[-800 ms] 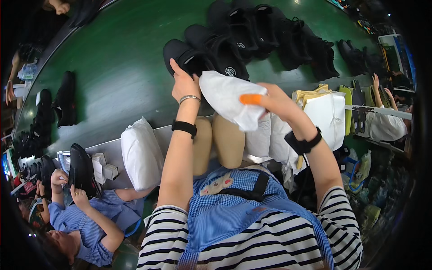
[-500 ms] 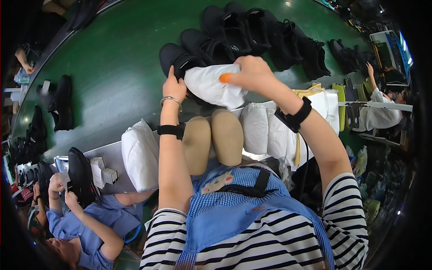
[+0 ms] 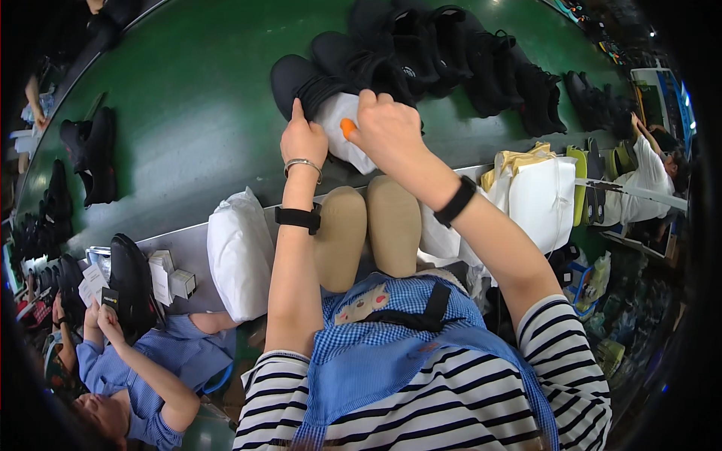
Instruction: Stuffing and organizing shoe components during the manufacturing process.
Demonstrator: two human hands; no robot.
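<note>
A black lace-up shoe (image 3: 292, 81) lies on the green table, its toe pointing away to the far left. My left hand (image 3: 304, 143) grips the near side of its opening, with the index finger stretched along the upper. A wad of white paper (image 3: 336, 114) sits partly inside the shoe's opening and partly out of it. My right hand (image 3: 387, 129) presses on this paper, fingers curled round it, an orange cover on the thumb. The heel of the shoe is hidden behind the paper and my right hand.
Several black shoes (image 3: 492, 79) stand in a row beyond my hands on the green table (image 3: 203, 90). Along the near edge are two beige rounded forms (image 3: 395, 225), a white wrapped bundle (image 3: 239, 252) and white paper sheets (image 3: 541, 195). At left, a co-worker (image 3: 154, 361) holds small cards.
My right hand has moved left and pushed the white paper deeper into the shoe, so less of it shows. My left hand stays on the shoe. The whole view has shifted slightly.
</note>
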